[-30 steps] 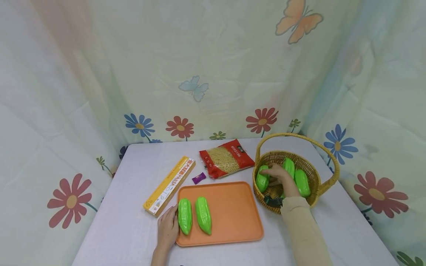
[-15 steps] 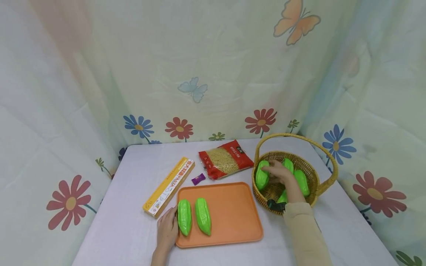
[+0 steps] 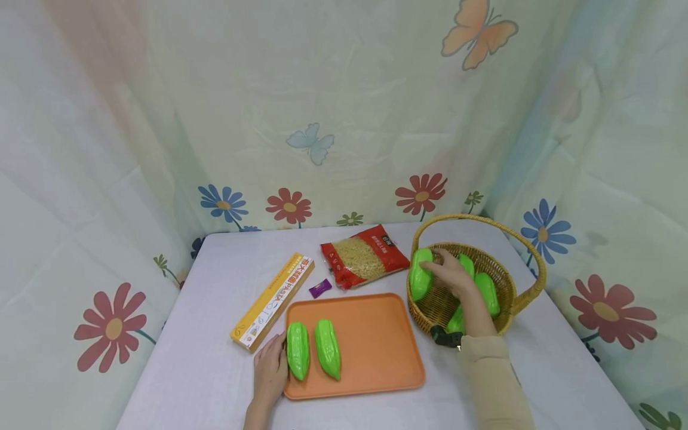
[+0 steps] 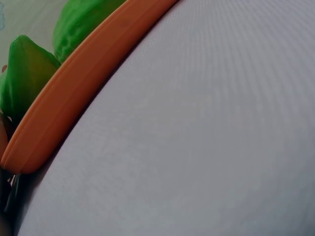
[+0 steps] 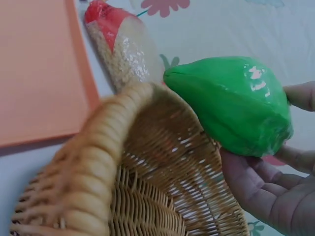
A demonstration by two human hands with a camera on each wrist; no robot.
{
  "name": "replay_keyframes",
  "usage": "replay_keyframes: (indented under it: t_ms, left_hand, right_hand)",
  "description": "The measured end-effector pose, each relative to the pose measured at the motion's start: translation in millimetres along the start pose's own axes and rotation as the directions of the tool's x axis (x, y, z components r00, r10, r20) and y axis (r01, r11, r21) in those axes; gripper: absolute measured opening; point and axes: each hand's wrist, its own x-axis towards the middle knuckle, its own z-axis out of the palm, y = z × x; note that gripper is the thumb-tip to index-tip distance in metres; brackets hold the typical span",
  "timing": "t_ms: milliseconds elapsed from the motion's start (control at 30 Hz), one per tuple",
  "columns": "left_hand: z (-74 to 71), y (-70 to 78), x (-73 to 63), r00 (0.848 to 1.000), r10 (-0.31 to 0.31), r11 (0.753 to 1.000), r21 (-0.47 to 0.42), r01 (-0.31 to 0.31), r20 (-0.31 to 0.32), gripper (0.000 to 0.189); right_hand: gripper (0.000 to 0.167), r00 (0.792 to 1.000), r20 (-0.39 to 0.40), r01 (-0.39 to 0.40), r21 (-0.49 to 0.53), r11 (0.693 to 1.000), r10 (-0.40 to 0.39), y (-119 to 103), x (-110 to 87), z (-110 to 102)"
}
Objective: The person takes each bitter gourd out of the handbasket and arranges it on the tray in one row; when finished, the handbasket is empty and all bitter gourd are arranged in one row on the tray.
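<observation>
Since the earlier frames, the right hand (image 3: 451,273) has raised a green gourd (image 3: 420,283) higher at the left side of the wicker basket (image 3: 436,309). Its thumb and fingers grasp that gourd from opposite sides; the right wrist view shows it above the woven wall, narrow tip pointing away from the palm. Three more gourds (image 3: 487,294) lie inside the basket, one partly hidden by the forearm.

The left hand (image 3: 270,365) has stayed at the left edge of the orange tray (image 3: 378,340); whether its fingers grip the rim or merely touch it, one cannot tell. Two gourds (image 3: 328,350) lie side by side on the tray's left half.

Beyond the tray are a small purple packet (image 3: 320,289) and a red-and-clear pasta bag (image 3: 359,261). A yellow-and-white pasta box (image 3: 273,301) lies slantwise to the left.
</observation>
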Motion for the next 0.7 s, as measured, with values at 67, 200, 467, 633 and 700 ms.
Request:
replay_keyframes:
  t_ms: [67, 200, 467, 633, 700]
  left_hand:
    - [-0.1, 0.0, -0.1, 1.000, 0.005, 1.000, 0.000, -0.005, -0.001, 0.039]
    - [0.4, -0.7, -0.4, 1.000, 0.009, 1.000, -0.002, -0.009, -0.001, 0.039]
    - [1.1, -2.4, 1.7, 1.000, 0.012, 1.000, -0.010, -0.012, -0.011, 0.039]
    - [1.1, -1.4, 1.4, 1.000, 0.004, 1.000, -0.006, -0.004, -0.012, 0.039]
    - [1.0, -1.0, 1.0, 1.000, 0.006, 1.000, -0.004, -0.006, -0.015, 0.039]
  right_hand:
    - [0.071, 1.000, -0.003, 0.019, -0.001, 1.000, -0.019, -2.7, -3.6, 3.3]
    - [0.070, 0.999, -0.010, 0.041, 0.014, 0.999, -0.041, -7.6, -11.3, 10.3]
    - [0.070, 0.995, -0.017, 0.095, 0.021, 0.995, -0.095, -14.3, -22.8, 23.3]
    - [0.071, 0.993, 0.000, 0.121, 0.003, 0.993, -0.121, -14.2, -28.9, 35.2]
    - [0.070, 0.991, -0.003, 0.130, -0.015, 0.991, -0.130, -14.0, -31.4, 42.3]
